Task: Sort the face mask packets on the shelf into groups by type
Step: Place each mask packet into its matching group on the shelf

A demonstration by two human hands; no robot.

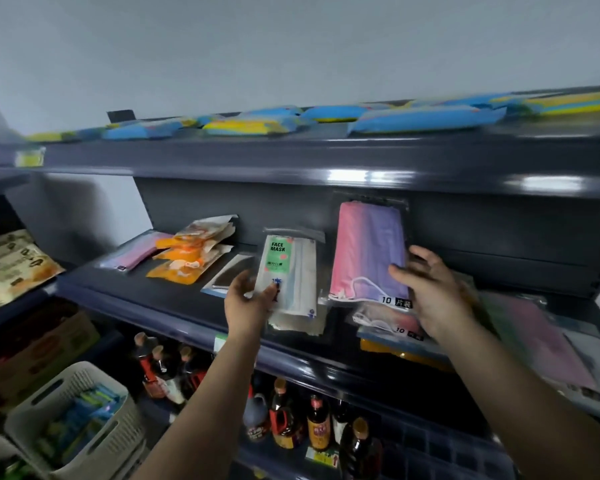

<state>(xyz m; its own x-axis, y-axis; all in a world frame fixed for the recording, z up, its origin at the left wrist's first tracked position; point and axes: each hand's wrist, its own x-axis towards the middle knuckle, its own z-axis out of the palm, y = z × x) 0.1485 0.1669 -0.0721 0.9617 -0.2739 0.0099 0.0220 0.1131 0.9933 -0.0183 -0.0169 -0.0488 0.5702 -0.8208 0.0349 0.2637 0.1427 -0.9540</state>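
- Pink-purple mask packet point(369, 251) held upright by right hand point(430, 289), fingers curled on its edge.
- White "FACE MASK" packet point(288, 271) pinched by left hand point(248, 299).
- Both over dark shelf point(153, 299); orange packets point(187, 258) lie left.

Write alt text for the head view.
A person's left hand holds up a clear packet of white masks labelled FACE MASK, while the right hand holds up a clear packet of pink-to-purple masks, above a dark grey metal shelf strewn with other mask packets.
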